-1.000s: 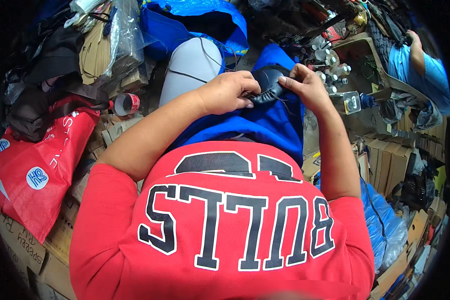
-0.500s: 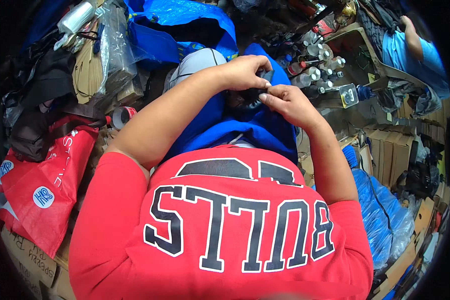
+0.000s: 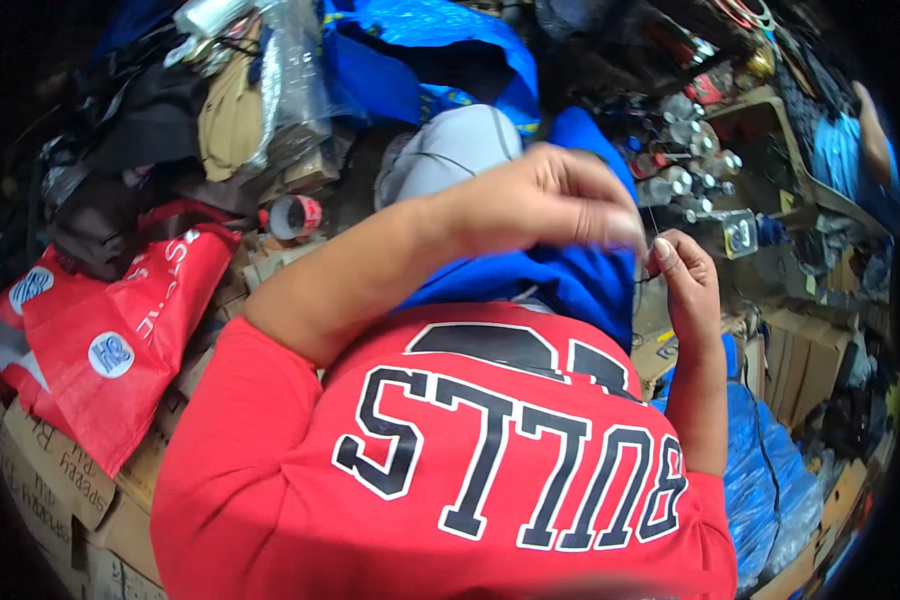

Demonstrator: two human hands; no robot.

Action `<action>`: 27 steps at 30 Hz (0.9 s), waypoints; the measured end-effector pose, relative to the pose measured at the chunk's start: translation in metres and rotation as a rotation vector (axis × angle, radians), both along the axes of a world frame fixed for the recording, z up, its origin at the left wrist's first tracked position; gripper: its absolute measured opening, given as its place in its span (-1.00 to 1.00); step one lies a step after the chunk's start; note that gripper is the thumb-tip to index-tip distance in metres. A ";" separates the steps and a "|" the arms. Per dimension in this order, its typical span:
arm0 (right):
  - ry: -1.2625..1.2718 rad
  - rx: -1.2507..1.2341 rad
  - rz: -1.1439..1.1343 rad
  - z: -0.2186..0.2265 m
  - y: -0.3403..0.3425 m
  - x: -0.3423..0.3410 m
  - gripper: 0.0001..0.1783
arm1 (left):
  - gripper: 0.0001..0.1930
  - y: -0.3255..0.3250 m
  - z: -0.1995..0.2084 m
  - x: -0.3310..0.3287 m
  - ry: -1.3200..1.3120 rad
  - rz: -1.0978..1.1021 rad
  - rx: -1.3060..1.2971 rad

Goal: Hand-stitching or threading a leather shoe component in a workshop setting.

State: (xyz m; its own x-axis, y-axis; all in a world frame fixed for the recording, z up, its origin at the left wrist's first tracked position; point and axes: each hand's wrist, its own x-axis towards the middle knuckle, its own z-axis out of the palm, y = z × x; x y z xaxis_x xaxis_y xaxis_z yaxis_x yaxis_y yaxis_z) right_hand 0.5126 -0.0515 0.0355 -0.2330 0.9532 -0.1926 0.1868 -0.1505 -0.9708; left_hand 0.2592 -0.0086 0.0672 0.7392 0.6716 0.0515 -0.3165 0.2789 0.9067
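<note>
Right fingers: thumb and forefinger of the right hand (image 3: 660,262) look pinched together on a thin strand (image 3: 654,220); the other fingers curl in behind.
Left fingers: bent toward the thumb, which points at the right hand; the left hand (image 3: 630,222) is smeared by blur, so I cannot tell whether its tips meet or grip anything.
Strand: its visible length rises from the right fingertips, long axis pointing away from the body and leaning slightly left; too fine to tell thread from needle.
Nearer hand: the right, touching the strand's lower end; the left thumb is just beside it, on the left.
Lap: blue trousers (image 3: 590,275) lie below and to the left of the right fingers, partly hidden by the left hand and forearm.
Beyond the left fingers: a pale grey rounded shape (image 3: 460,145) with a dark cord across it, then a blue bag (image 3: 370,80).
Beyond the right fingers: clustered bottles (image 3: 682,182); farther right, another person's arm (image 3: 873,140).
Well left of both: a red bag (image 3: 145,375).
Nearer the body than the right fingers: a blue plastic-wrapped bundle (image 3: 755,470).
</note>
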 end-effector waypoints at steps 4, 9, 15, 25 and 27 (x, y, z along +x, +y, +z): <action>0.079 -0.074 -0.012 -0.023 0.005 -0.025 -0.71 | -0.40 -0.052 0.054 -0.023 -0.764 -0.568 -0.229; 0.057 -0.032 -0.006 -0.019 0.017 -0.038 -0.68 | -0.26 -0.054 0.059 -0.027 -0.687 -0.600 -0.031; 0.066 -0.076 -0.043 -0.027 0.009 -0.032 -0.71 | -0.24 -0.055 0.065 -0.024 -0.727 -0.507 0.161; 0.051 -0.082 -0.066 -0.029 0.011 -0.035 -0.70 | -0.20 -0.057 0.071 -0.020 -0.779 -0.342 0.468; 0.055 -0.076 -0.057 -0.028 0.011 -0.037 -0.70 | -0.20 -0.057 0.071 -0.019 -0.787 -0.308 0.531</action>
State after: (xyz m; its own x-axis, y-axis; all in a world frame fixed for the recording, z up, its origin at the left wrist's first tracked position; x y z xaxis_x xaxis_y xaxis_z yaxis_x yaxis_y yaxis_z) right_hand 0.4760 -0.0409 0.0073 -0.1911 0.9483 -0.2532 0.1230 -0.2328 -0.9647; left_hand 0.2405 -0.0659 0.1386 0.5036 0.2045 0.8394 -0.8628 0.0692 0.5008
